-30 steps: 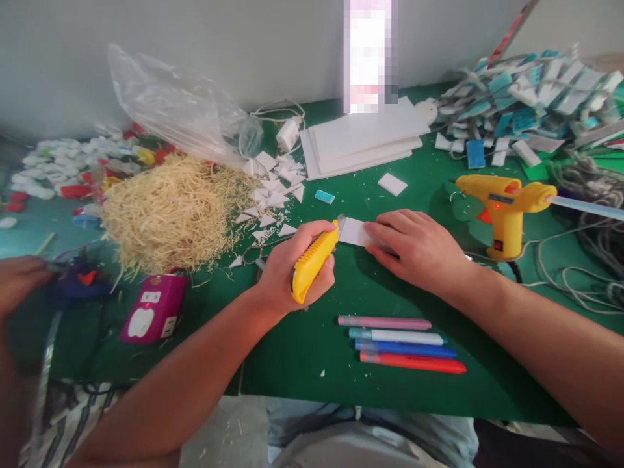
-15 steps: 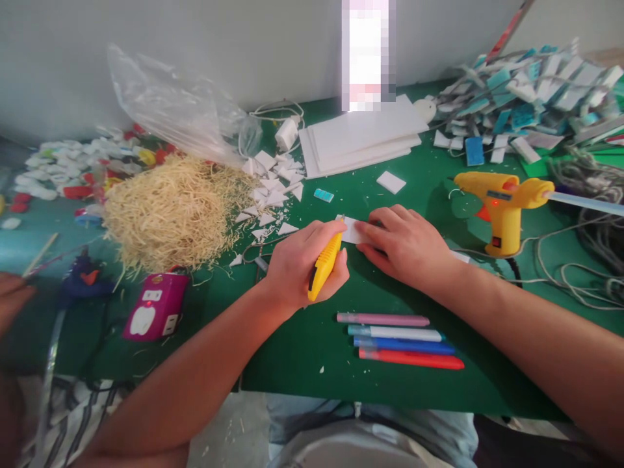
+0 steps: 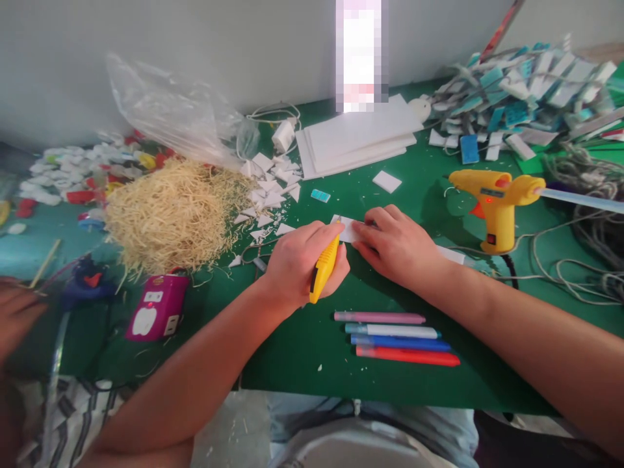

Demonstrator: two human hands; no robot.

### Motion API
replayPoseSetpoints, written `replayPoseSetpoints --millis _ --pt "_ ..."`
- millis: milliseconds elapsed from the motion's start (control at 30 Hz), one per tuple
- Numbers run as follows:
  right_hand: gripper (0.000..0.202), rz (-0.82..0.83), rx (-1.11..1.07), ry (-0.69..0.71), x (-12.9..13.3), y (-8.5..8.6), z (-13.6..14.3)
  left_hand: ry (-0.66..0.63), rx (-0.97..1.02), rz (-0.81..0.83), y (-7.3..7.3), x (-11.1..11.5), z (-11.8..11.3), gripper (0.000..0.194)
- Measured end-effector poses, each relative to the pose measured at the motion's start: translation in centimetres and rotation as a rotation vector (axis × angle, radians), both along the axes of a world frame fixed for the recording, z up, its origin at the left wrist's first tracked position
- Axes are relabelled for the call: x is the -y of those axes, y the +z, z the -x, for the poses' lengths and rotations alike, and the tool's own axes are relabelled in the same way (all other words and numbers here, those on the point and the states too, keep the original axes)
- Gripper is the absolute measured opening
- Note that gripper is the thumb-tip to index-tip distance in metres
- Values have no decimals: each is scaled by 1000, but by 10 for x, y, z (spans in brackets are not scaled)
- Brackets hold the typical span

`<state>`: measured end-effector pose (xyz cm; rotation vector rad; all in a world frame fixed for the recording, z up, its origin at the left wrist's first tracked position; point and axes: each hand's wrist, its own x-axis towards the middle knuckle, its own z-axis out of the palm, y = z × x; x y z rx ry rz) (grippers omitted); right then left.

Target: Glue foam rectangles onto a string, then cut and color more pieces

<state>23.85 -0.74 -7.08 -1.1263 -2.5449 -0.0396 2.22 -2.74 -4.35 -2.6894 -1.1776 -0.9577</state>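
Note:
My left hand (image 3: 288, 263) is wrapped round a yellow utility knife (image 3: 324, 272), its tip pointing away from me at the left part of a small white foam-board piece (image 3: 348, 230). The curled fingers of my right hand (image 3: 402, 246) press that piece down on the green table, covering its right part. The blade is barely visible against the white. Beyond the hands lie a blank white rectangle (image 3: 387, 182) and a small blue-patterned piece (image 3: 320, 195). Several felt-tip pens (image 3: 402, 330) lie in a row nearer to me.
White offcuts (image 3: 268, 188) and wood straw (image 3: 170, 214) spread to the left, near a purple power socket (image 3: 156, 307). Stacked white boards (image 3: 361, 140) lie behind. At right are a yellow glue gun (image 3: 500, 208) and cables. Another person's hand (image 3: 19, 312) shows at far left.
The view has shifted slightly. My left hand still grips the knife at the white piece, and my right hand still presses it; hardly anything else differs.

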Motion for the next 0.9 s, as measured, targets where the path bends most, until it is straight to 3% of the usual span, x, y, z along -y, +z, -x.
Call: replayPoseSetpoints --millis 367,633,900 --pt "33 -8 -19 21 0 1 -2 -73 80 6 12 12 7 20" --pt "30 -19 15 -4 1 1 -1 -41 85 26 17 24 14 20" --pt "31 -7 72 -17 5 9 -3 -32 195 -65 9 16 19 24"
